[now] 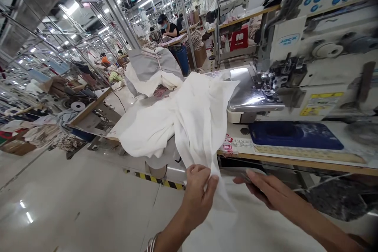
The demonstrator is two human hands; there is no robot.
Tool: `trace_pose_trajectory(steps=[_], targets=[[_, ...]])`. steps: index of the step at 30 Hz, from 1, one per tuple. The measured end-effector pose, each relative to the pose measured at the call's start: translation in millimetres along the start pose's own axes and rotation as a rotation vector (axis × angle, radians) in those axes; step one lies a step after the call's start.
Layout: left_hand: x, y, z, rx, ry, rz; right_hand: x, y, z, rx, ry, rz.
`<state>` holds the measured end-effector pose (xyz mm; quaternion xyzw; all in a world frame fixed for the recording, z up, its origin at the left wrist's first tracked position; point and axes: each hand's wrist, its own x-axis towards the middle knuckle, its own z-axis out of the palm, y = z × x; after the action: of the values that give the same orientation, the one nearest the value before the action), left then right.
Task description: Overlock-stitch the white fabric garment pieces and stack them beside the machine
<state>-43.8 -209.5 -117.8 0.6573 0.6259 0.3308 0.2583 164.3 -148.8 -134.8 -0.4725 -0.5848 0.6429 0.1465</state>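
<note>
White fabric (195,118) lies bunched over the worktable and hangs down past its front edge. My left hand (198,195) is closed on the hanging part, with the thumb and fingers pinching the cloth. To the right of it, below the table edge, my right hand (267,189) is closed, its fingers partly hidden and slightly blurred. A small dark thing seems to lie between its fingertips, too unclear to name. The right hand is apart from the left, close to the loose lower end of the cloth. A sewing machine (288,63) stands beyond, at the right.
On the table's right are a blue tray (295,134) and a ruler (310,153). Grey and cream cloth (156,65) is draped behind the white fabric. A masked co-worker (169,27) sits farther back. Striped tape (150,178) marks the floor.
</note>
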Motion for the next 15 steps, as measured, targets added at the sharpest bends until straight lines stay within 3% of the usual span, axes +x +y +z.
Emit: trace_pose_trajectory(steps=[3, 6, 15], targets=[[1, 8, -4.9, 0.037, 0.01, 0.085, 25, -30, -4, 0.101, -0.147, 0.009], [2, 17, -11.1, -0.006, -0.032, 0.098, 36, -44, 3, 0.16, -0.231, 0.008], [6, 18, -15.5, -0.075, -0.077, 0.127, 47, -50, 12, 0.201, -0.242, -0.039]])
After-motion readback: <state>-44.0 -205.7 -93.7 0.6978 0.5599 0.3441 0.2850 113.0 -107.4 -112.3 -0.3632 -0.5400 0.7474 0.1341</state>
